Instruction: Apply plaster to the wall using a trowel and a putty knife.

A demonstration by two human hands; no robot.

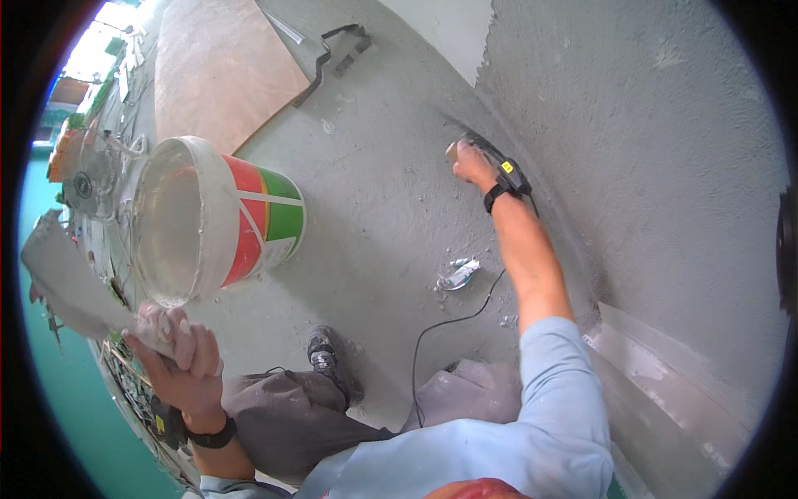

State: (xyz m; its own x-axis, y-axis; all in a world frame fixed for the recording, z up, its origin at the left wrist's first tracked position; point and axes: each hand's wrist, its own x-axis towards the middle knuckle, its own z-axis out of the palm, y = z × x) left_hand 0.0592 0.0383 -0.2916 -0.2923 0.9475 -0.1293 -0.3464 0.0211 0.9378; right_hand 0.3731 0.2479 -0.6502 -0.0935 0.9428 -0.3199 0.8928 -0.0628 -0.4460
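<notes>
In my left hand is a wide putty knife, my fingers closed round its handle. Its broad blade is smeared with grey plaster and tilts up to the left, beside the bucket. My right hand reaches far forward, low by the wall. It is closed round the light-coloured handle of a tool, and a dark thin edge shows past the fingers. That looks like a trowel's blade seen edge-on, partly hidden by my hand. The grey plastered wall rises just right of it.
A large plaster bucket with a red and green side stands at the left. Behind it lies a brown board, with a bent black strip alongside. A crumpled wrapper and a thin black cable lie on the floor before me.
</notes>
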